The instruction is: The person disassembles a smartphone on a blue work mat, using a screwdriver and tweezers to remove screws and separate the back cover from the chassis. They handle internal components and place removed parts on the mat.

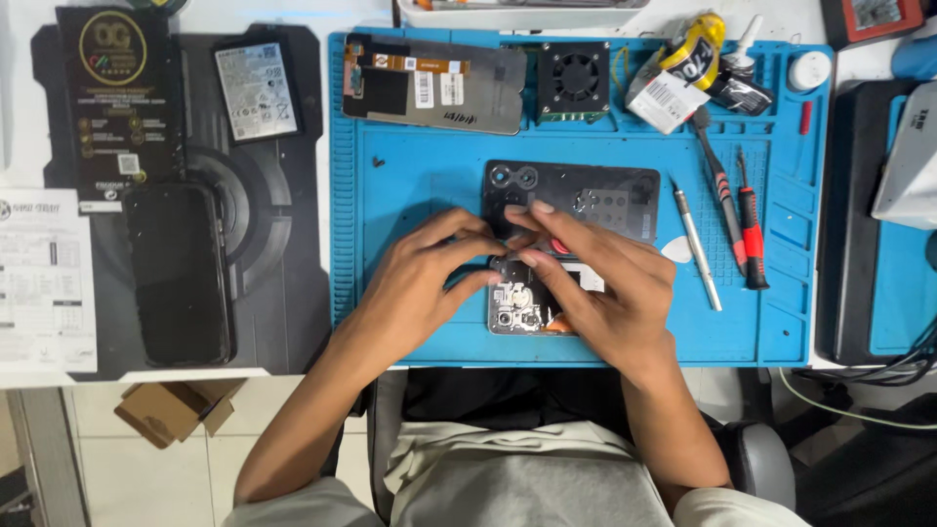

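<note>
Head view: left hand [420,278] and right hand [595,283], fingertips pinched together, touching an opened phone [522,303] on the blue mat [410,176], near-centre. Long axis near to far, camera end near; black cover [586,195] just beyond.

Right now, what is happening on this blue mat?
A person works with both bare hands on an opened phone lying on the blue mat. The left hand and the right hand meet over its upper part, fingertips pinched together on something too small to tell. A black back cover lies just behind the hands. A metal tool and two screwdrivers rest to the right, untouched.
</note>
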